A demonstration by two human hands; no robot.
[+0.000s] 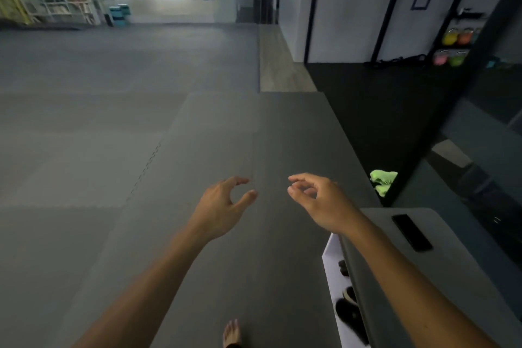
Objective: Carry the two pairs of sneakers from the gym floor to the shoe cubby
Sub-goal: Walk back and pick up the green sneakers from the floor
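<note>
The gym floor (pixel 118 127) filled most of the view: grey foam mats with a dull, slightly grainy surface, joined by toothed puzzle seams. Along its right edge a black rubber strip (pixel 375 110) ran beside a white wall. No brand or writing could be read anywhere; a small framed sign (pixel 421 2) on the wall was too blurred.

At the lower right corner stood the shoe cubby (pixel 332 277), white at its front edge, with a smooth grey rounded top on which a flat black rectangle (pixel 412 232) lay. Inside the cubby dark shoes (pixel 351 311) were partly seen, half hidden by the right forearm. Whether these were the sneakers of the task I could not tell.

A pair of bright green sneakers (pixel 383 181) lay on the black strip, just beyond the cubby's far edge, near the right hand.

Both arms reached forward over the mats. The left hand (pixel 223 206) was empty, its fingers loosely curled and parted. The right hand (pixel 319 200) was also empty, relaxed, with fingers bent.

Coloured kettlebells (pixel 459 45) sat on a dark rack at the far right. One bare foot (pixel 232 333) touched the floor at the bottom edge.
</note>
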